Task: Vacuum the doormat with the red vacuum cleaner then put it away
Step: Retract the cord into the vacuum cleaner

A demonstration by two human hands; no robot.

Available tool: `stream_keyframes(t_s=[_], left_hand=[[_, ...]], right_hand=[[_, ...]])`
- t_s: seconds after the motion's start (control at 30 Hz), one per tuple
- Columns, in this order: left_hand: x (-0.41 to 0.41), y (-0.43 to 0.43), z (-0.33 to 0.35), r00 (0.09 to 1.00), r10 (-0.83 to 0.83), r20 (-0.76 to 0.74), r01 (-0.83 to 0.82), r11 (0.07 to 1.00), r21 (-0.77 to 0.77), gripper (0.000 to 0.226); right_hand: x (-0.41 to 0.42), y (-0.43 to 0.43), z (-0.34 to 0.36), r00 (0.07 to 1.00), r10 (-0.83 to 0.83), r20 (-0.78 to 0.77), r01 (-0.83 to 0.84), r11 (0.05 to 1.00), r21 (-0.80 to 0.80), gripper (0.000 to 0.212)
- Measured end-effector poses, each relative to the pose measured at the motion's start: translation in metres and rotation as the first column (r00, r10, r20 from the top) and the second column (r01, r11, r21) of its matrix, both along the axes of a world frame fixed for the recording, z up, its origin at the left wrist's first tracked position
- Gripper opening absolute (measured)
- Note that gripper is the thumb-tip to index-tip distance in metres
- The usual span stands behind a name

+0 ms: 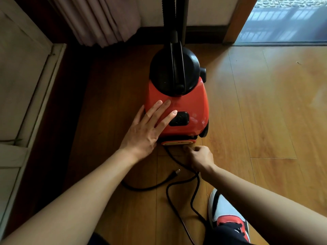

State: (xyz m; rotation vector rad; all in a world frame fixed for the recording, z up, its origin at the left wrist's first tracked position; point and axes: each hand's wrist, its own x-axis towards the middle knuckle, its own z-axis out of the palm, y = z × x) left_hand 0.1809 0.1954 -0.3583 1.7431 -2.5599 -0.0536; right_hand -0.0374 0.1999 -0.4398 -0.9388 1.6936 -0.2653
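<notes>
The red vacuum cleaner (191,103) stands on the wooden floor in the middle of the view, with a black dome top, a black handle and a black hose (169,15) rising behind it. My left hand (146,128) lies flat on its red body, fingers spread, next to the black switch (179,118). My right hand (200,157) is closed on the black power cord (169,200) just below the vacuum's rear end. The cord loops over the floor and its plug (177,172) lies loose. No doormat is in view.
A curtain (99,20) hangs at the back left above a dark baseboard. A pale panelled cabinet or door (21,85) lines the left side. An open doorway (286,20) is at the top right. My shoe (224,213) stands near the cord loops.
</notes>
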Motion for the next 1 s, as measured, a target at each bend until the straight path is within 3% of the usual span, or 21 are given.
stream_keyframes(t_s=[0.07, 0.13, 0.27, 0.4, 0.5, 0.7, 0.83, 1.0], left_hand=[[-0.001, 0.0, -0.002, 1.0, 0.005, -0.009, -0.005, 1.0, -0.011, 0.127], [-0.002, 0.0, -0.003, 0.999, 0.01, -0.03, -0.01, 1.0, -0.008, 0.13], [-0.004, -0.001, -0.005, 0.998, 0.016, -0.062, -0.016, 1.0, -0.012, 0.13], [-0.003, -0.001, -0.003, 0.998, 0.011, -0.068, -0.01, 1.0, 0.012, 0.127], [-0.002, 0.0, 0.001, 0.998, 0.008, -0.065, -0.005, 0.999, 0.044, 0.13], [-0.003, 0.003, 0.012, 0.997, 0.013, -0.079, -0.003, 0.993, 0.12, 0.116], [-0.003, 0.003, 0.022, 0.994, 0.045, -0.096, -0.027, 0.983, 0.18, 0.097], [-0.003, 0.002, 0.034, 0.995, 0.064, -0.08, -0.047, 0.98, 0.195, 0.074]], right_hand=[[-0.013, -0.004, 0.003, 0.999, -0.014, 0.033, 0.014, 1.0, -0.005, 0.039], [-0.024, -0.004, 0.011, 0.974, -0.104, 0.2, 0.102, 0.995, 0.023, 0.032], [-0.038, 0.002, 0.029, 0.766, -0.377, 0.521, 0.341, 0.925, 0.169, 0.024], [-0.042, 0.006, 0.046, 0.579, -0.452, 0.679, 0.401, 0.882, 0.246, 0.028], [-0.041, 0.014, 0.06, 0.597, -0.354, 0.719, 0.363, 0.919, 0.152, 0.033], [-0.035, 0.025, 0.093, 0.674, 0.028, 0.739, 0.152, 0.973, -0.176, 0.04], [-0.019, 0.032, 0.11, 0.729, 0.282, 0.624, -0.058, 0.933, -0.355, 0.041], [0.006, 0.033, 0.108, 0.733, 0.45, 0.511, -0.242, 0.874, -0.423, 0.039]])
